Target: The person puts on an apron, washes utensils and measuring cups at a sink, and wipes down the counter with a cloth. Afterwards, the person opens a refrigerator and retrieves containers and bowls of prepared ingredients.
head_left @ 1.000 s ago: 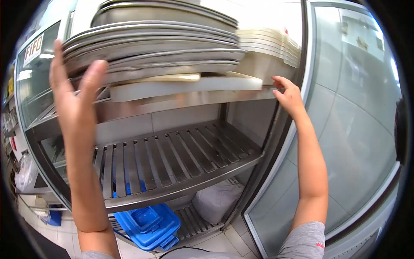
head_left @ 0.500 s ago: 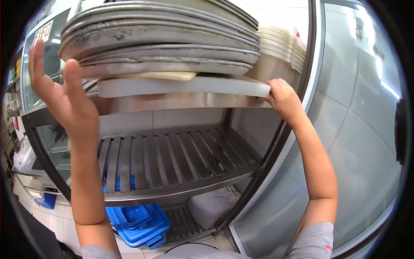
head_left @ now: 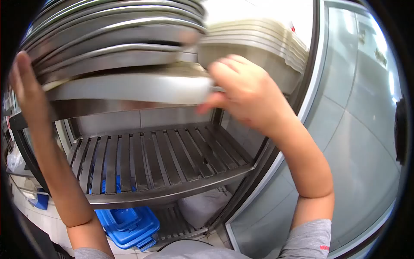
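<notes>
A tall stack of metal trays rests on a thick white board at the upper left, on the rack's top shelf. My right hand grips the board's right end, fingers curled and blurred by motion. At the left end of the stack my left hand is upright beside the trays and board; blur hides whether its fingers press on them. Right of the trays stands a stack of pale plastic tubs.
Below is a slatted metal shelf. Blue plastic containers and a white sack are on the bottom shelf. A glass door stands at the right, with a blue object at the far left.
The trays and board have shifted left and closer, opening a gap before the tubs. My right hand has moved left with the board's end, and my left hand has moved left to the stack's side.
</notes>
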